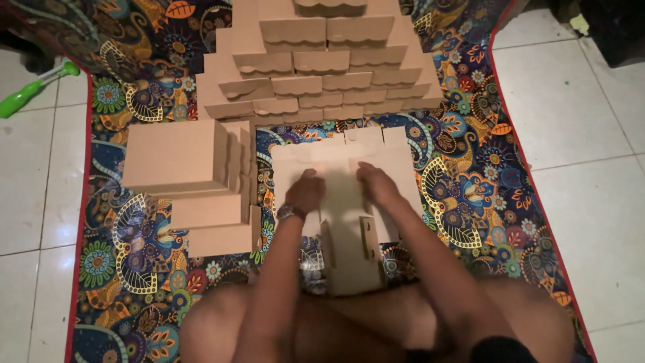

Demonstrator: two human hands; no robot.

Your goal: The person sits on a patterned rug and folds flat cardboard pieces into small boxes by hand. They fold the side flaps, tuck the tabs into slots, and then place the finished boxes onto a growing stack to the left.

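The floor (578, 134) is made of big pale square tiles with thin lines between them, and it looks a little shiny in the dim light. A bright mat (470, 168) lies over the middle of it, dark blue with lots of flowers, leaves and swirls in orange, green, yellow and pink, and it has a thin red edge down both sides. On the tiles at the far left lies a green and white plastic stick (30, 91), and at the top right corner stands something dark (615, 27) that is too shadowy to tell.
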